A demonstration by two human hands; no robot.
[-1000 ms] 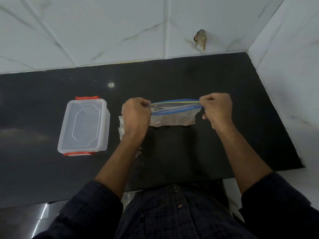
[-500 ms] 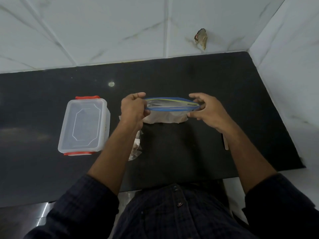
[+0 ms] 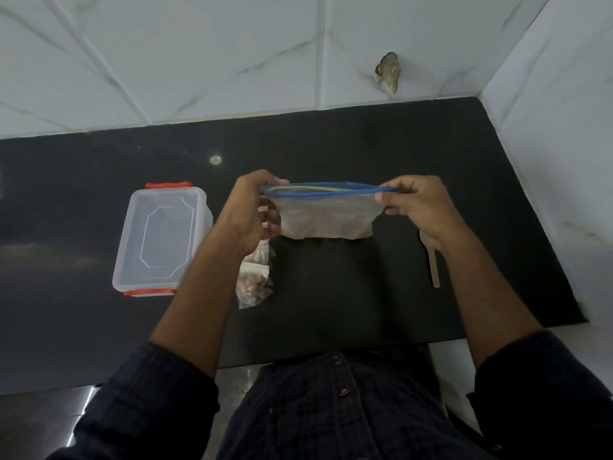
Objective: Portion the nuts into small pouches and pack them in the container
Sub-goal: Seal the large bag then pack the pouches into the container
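Hands: left grip [image 3: 253, 207] and right grip [image 3: 416, 207] pinch bag [image 3: 326, 215] ends above surface [image 3: 331, 144]; lidded container [image 3: 162, 240] left, small pouches [image 3: 253, 280] below, spoon [image 3: 433, 263] right.

Probably a home kitchen: a dark polished stone counter [image 3: 331, 293] runs into a corner of white marble-look wall tiles [image 3: 199, 61].

A zip bag [image 3: 326, 212] is held above the middle of the desk [image 3: 331, 137], its left end pinched by the left hand [image 3: 247, 210] and its right end by the right hand [image 3: 414, 207]. A lidded container [image 3: 162, 239] is set on the desk to the left of the left hand. Small pouches [image 3: 253, 277] are laid between the container and the bag, partly under the left forearm. A spoon [image 3: 433, 260] is laid on the desk below the right hand. The desk is bounded by tiled walls [image 3: 232, 54] behind and to the right.
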